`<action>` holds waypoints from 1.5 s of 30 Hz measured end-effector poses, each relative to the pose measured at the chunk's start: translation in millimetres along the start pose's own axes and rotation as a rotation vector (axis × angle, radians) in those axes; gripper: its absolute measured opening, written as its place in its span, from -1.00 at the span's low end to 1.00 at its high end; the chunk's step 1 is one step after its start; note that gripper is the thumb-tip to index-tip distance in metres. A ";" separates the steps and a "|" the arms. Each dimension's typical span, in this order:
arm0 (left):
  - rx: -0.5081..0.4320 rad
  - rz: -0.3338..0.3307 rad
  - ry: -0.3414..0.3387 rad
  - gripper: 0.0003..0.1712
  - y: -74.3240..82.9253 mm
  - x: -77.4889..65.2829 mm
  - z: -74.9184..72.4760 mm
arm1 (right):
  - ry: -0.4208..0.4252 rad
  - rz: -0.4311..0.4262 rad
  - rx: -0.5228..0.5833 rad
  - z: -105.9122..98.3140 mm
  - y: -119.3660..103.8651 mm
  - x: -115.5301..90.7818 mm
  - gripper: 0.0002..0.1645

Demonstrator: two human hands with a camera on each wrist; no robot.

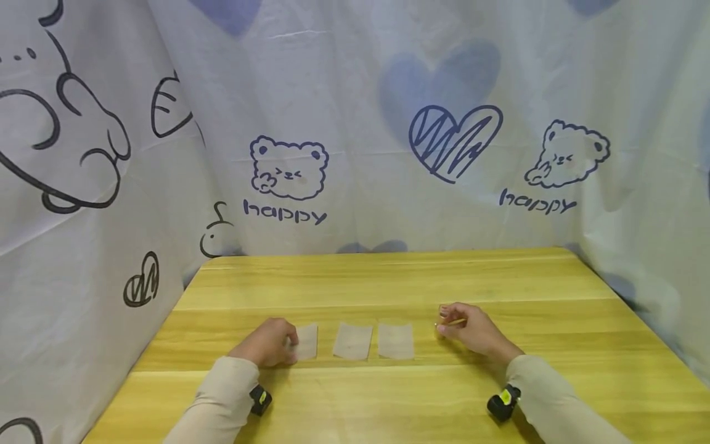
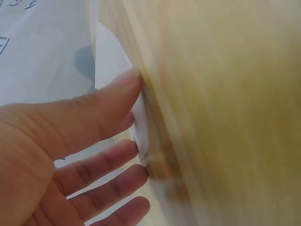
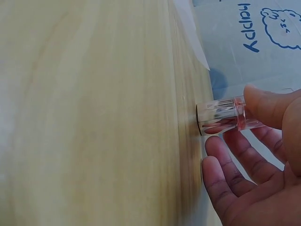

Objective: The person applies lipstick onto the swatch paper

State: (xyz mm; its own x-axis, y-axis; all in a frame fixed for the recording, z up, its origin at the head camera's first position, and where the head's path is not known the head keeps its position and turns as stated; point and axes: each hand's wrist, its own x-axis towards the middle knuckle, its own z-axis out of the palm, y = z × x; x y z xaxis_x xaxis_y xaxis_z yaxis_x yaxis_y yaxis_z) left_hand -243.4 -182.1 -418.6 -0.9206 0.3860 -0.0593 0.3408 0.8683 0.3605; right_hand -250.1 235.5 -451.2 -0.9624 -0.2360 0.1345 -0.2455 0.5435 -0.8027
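Note:
Three thin white paper squares lie in a row on the table: a left sheet (image 1: 307, 342), a middle sheet (image 1: 353, 341) and a right sheet (image 1: 395, 341). My left hand (image 1: 270, 343) covers the left sheet's outer edge. In the left wrist view its thumb and fingertips touch that paper (image 2: 109, 59), which curls up from the table. My right hand (image 1: 471, 330), right of the row, pinches a small clear cylinder between thumb and fingers. The cylinder (image 3: 218, 117) has a thin dark rim at its end, at the tabletop. Its exact kind is unclear.
The wooden table (image 1: 355, 407) runs back to a white curtain (image 1: 360, 185) printed with hearts and bears. Another curtain side (image 1: 177, 234) stands along the left edge. Black wrist cameras sit on both sleeves, the left camera (image 1: 260, 400) and the right camera (image 1: 503, 404).

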 end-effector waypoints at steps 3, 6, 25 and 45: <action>0.006 0.005 0.009 -0.76 0.6 1.3 0.0 | 0.000 -0.015 -0.027 -1.6 -0.7 1.3 -0.72; 0.016 0.010 0.017 -0.76 0.8 1.9 -0.3 | 0.005 0.004 -0.036 -3.6 -2.0 3.1 -0.78; 0.034 -0.010 -0.011 -0.77 4.4 3.3 -3.1 | -0.014 0.043 -0.033 -15.2 -15.1 7.4 -0.77; -0.086 0.074 0.003 -0.71 18.9 2.5 -6.7 | -0.010 0.002 -0.058 -12.5 -43.7 3.8 -0.86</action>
State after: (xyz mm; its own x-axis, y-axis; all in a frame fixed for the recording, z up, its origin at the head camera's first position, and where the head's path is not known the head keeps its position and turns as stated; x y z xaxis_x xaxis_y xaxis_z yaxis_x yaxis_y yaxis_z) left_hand -240.6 -166.9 -405.7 -0.8940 0.4472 -0.0271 0.3904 0.8073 0.4426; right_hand -244.5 221.0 -408.3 -0.9617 -0.2429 0.1273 -0.2505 0.5894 -0.7680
